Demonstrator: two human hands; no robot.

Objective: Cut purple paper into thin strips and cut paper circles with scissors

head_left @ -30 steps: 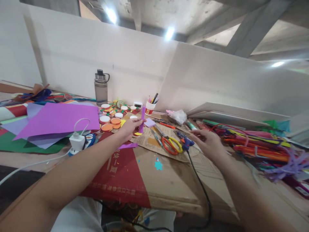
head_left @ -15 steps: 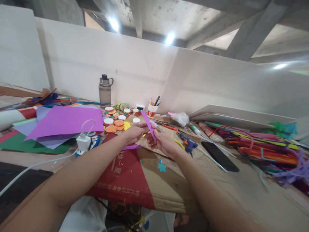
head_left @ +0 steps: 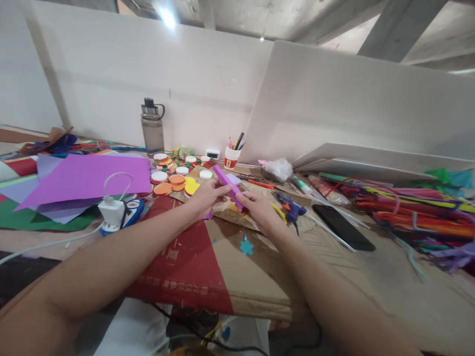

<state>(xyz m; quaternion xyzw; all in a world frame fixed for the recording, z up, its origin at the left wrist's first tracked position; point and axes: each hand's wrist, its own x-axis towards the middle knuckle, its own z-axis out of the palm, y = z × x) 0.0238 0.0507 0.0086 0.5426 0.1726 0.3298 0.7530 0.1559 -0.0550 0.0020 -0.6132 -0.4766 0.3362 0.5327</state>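
Note:
A narrow purple strip [head_left: 222,176], apparently foam or paper, slants between my hands above the cardboard. The thumb and fingers of my left hand [head_left: 208,197] are closed on its middle. At its near end, my right hand [head_left: 257,207] pinches it between thumb and fingers. Just behind the strip lies a pale lilac piece [head_left: 233,179], partly covered. Beneath my left wrist a bit of another purple piece [head_left: 208,216] shows. A small blue flower-like cutout [head_left: 246,247] lies on the cardboard [head_left: 256,282] below my hands.
Purple sheets [head_left: 111,173] and a white charger [head_left: 112,211] are at left. Round lidded tubs [head_left: 159,177], a water bottle [head_left: 152,131] and a pen cup [head_left: 232,158] stand behind. Rightward lie a blue glue gun [head_left: 295,210], a phone [head_left: 343,227] and colourful pipe cleaners [head_left: 415,212].
My left hand has come onto the strip, which now lies at a lower slant between both hands. The camera has tilted down a little.

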